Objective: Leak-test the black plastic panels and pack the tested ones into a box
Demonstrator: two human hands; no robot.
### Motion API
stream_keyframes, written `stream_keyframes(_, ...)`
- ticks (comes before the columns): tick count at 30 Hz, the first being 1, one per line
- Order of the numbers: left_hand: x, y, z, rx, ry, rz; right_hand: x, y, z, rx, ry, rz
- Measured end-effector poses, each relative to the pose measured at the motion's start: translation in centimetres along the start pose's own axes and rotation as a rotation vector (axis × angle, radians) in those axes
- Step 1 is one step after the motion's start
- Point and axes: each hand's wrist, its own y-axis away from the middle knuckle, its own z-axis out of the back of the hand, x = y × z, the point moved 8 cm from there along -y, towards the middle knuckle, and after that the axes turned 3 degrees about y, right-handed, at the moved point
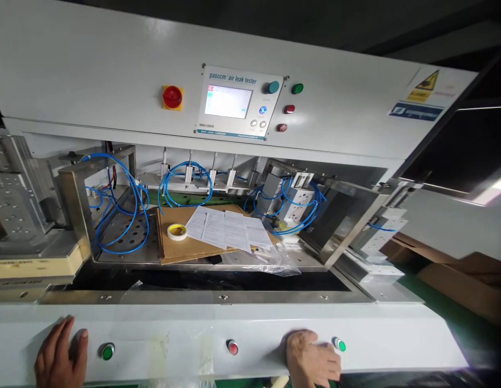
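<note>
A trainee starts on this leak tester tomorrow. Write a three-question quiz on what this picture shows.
1. True or false: the left hand rests on the white front panel, left of a green button.
2. What lies on the cardboard sheet beside the papers? A) tape roll B) wrench C) cup
3. Fill in: the middle button, between that green button and the right hand, is coloured ____.
Key: 1 true; 2 A; 3 red.
</note>
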Motion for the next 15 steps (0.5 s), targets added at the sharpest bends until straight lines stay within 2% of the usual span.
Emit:
stream_keyframes(3,-0.07,0.09,-0.03,-0.001,-0.023,-0.002,-0.10,0.26,0.79,-0.111,0.044,-0.056)
stream_keyframes(7,-0.32,0.16,-0.05,-0.018,-0.044,-0.032,0.20,0.57,1.02,-0.175,0.055,-0.064)
stream_keyframes(11,-0.29,0.08,-0.07,-0.025,-0.029,-0.023,0.18,0.53,0.90,-0.166,0.042,-0.066)
stream_keyframes(15,0.10,0.16,-0.22,-0.012,-0.023,-0.013,0.07,0.08,0.53,-0.085,0.003,-0.015)
